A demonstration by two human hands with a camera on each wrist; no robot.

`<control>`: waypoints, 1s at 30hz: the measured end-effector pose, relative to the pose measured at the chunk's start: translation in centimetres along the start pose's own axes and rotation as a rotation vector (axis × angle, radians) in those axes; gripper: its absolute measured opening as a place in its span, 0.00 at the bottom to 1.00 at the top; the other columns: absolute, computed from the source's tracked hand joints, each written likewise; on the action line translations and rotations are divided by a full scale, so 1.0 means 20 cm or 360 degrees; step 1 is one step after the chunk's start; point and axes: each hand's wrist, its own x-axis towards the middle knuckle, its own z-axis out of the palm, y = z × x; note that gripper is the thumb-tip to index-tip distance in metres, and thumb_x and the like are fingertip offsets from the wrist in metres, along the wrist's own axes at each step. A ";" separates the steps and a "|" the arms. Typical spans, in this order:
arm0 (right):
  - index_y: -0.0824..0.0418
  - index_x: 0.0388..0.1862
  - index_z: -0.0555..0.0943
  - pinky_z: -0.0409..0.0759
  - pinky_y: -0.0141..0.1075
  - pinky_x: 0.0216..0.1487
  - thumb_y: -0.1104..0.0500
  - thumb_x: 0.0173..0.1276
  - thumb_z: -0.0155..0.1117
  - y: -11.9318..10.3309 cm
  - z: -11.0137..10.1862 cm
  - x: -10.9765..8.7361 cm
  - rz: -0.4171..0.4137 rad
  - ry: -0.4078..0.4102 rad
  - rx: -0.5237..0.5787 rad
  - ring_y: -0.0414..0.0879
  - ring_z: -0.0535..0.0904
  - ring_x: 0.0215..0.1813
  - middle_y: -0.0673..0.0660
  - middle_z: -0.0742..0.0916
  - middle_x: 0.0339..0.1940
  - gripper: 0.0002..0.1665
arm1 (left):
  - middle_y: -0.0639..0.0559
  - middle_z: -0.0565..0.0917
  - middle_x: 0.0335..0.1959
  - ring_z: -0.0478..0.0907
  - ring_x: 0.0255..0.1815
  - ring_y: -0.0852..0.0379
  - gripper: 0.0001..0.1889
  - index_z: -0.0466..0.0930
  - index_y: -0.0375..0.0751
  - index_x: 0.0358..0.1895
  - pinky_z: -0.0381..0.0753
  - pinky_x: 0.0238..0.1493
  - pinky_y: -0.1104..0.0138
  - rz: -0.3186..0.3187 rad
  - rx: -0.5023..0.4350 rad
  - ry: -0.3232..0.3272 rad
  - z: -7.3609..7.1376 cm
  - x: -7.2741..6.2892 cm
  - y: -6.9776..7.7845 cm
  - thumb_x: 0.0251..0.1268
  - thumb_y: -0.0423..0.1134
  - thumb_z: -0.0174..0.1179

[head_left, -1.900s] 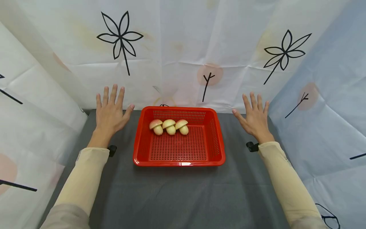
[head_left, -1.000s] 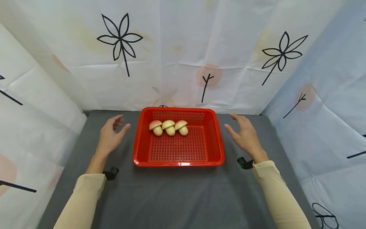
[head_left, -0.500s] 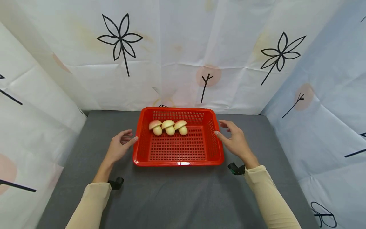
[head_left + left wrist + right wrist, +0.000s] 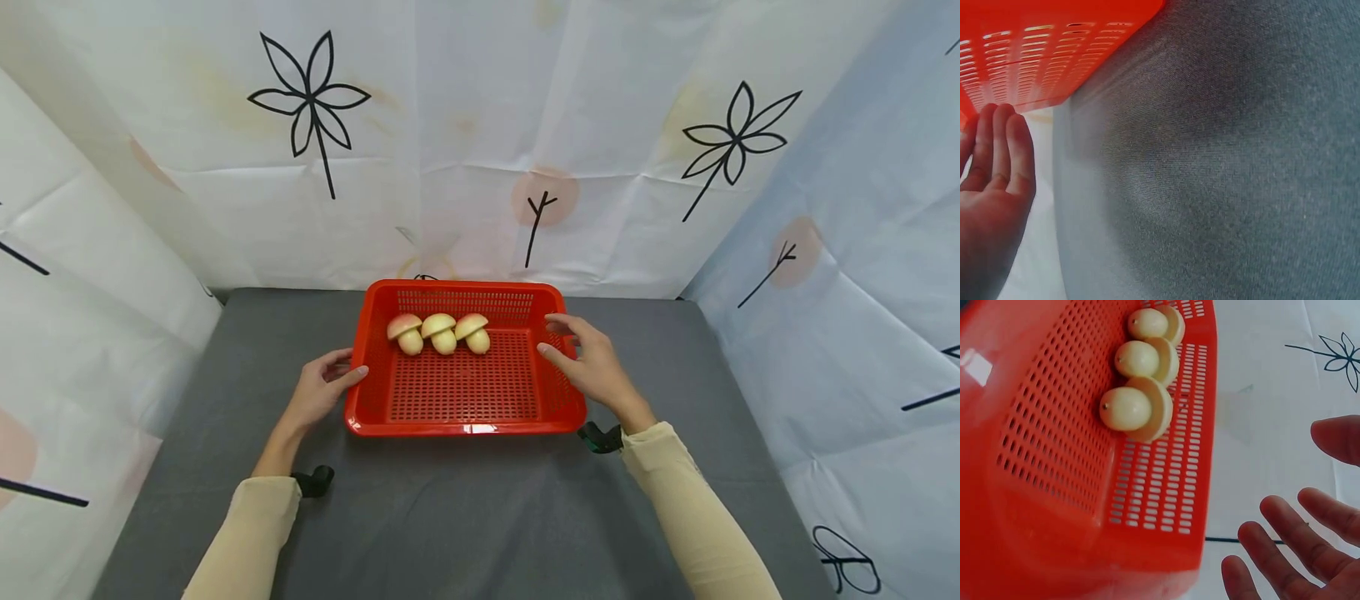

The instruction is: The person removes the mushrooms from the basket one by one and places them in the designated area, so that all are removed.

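Three mushroom-shaped pieces with pink-and-cream caps and pale round stems stand side by side at the back left of a red plastic basket (image 4: 468, 428): a left one (image 4: 409, 341), a middle one (image 4: 444, 341) and a right one (image 4: 477, 340). My left hand (image 4: 318, 392) holds the basket's left rim, thumb over the edge and fingers along the outer wall. In the left wrist view those fingers lie nearly straight by the slotted wall. My right hand (image 4: 592, 362) hovers over the basket's right rim, thumb and fingers spread apart, holding nothing.
A grey cloth (image 4: 465, 517) covers the table under the basket. White printed curtains (image 4: 450, 167) with leaf and twig drawings enclose the back and both sides. A black wrist camera (image 4: 313, 481) sits on the left wrist, another (image 4: 600, 437) on the right.
Both hands have come down from raised, spread poses beside the basket. The left has reached the left rim; the right has moved leftward over the right rim. Basket and mushroom-shaped pieces stay put.
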 end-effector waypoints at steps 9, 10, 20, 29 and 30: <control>0.61 0.68 0.76 0.77 0.55 0.60 0.54 0.72 0.69 0.01 0.10 0.12 0.0059 -0.0054 0.0126 0.62 0.78 0.60 0.63 0.83 0.59 0.28 | 0.30 0.73 0.66 0.78 0.55 0.60 0.33 0.64 0.29 0.74 0.81 0.51 0.74 0.0069 -0.0228 -0.0058 0.00 0.01 -0.03 0.73 0.40 0.64; 0.61 0.67 0.76 0.77 0.55 0.61 0.54 0.72 0.69 0.01 0.12 0.14 0.0067 -0.0061 0.0137 0.61 0.78 0.60 0.63 0.83 0.59 0.28 | 0.30 0.73 0.66 0.78 0.54 0.63 0.33 0.64 0.29 0.74 0.81 0.52 0.75 0.0078 -0.0251 -0.0060 0.00 0.02 -0.03 0.73 0.39 0.64; 0.69 0.67 0.75 0.78 0.54 0.62 0.58 0.65 0.76 0.04 0.29 0.31 0.0163 -0.0173 0.0196 0.62 0.78 0.62 0.65 0.82 0.62 0.35 | 0.34 0.75 0.63 0.79 0.54 0.64 0.32 0.62 0.27 0.74 0.82 0.53 0.71 0.0060 -0.0458 -0.0078 0.00 0.02 -0.06 0.73 0.35 0.62; 0.64 0.71 0.73 0.78 0.52 0.63 0.59 0.59 0.81 0.12 0.42 0.41 0.0225 -0.0224 0.0187 0.57 0.77 0.65 0.61 0.80 0.66 0.42 | 0.51 0.81 0.54 0.80 0.52 0.62 0.31 0.61 0.23 0.73 0.83 0.53 0.70 0.0072 -0.0622 -0.0067 0.02 0.03 -0.09 0.72 0.31 0.62; 0.63 0.71 0.73 0.78 0.52 0.62 0.60 0.58 0.81 0.13 0.43 0.41 0.0227 -0.0222 0.0191 0.57 0.77 0.65 0.61 0.80 0.66 0.43 | 0.50 0.81 0.54 0.80 0.52 0.62 0.31 0.61 0.23 0.72 0.83 0.53 0.70 0.0075 -0.0640 -0.0063 0.02 0.03 -0.09 0.72 0.30 0.62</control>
